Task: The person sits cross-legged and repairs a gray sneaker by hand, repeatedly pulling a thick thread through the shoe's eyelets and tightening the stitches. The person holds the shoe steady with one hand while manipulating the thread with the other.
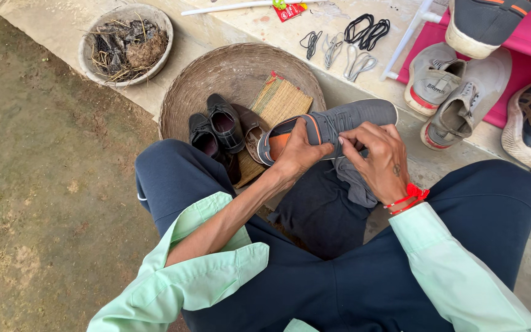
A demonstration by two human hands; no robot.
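Observation:
A grey sports shoe (351,117) with an orange lining lies on its side above my lap. My left hand (296,154) grips its heel end. My right hand (379,157), with red thread around the wrist, presses a grey cloth (356,184) against the shoe's side. The cloth hangs down between my knees.
A round woven basket (228,67) ahead holds a pair of black shoes (216,129), a brown shoe and a straw mat (281,98). A bowl of dry debris (127,40) stands at the far left. Loose laces (351,43) lie on the concrete. More sports shoes (456,92) rest on a pink mat at right.

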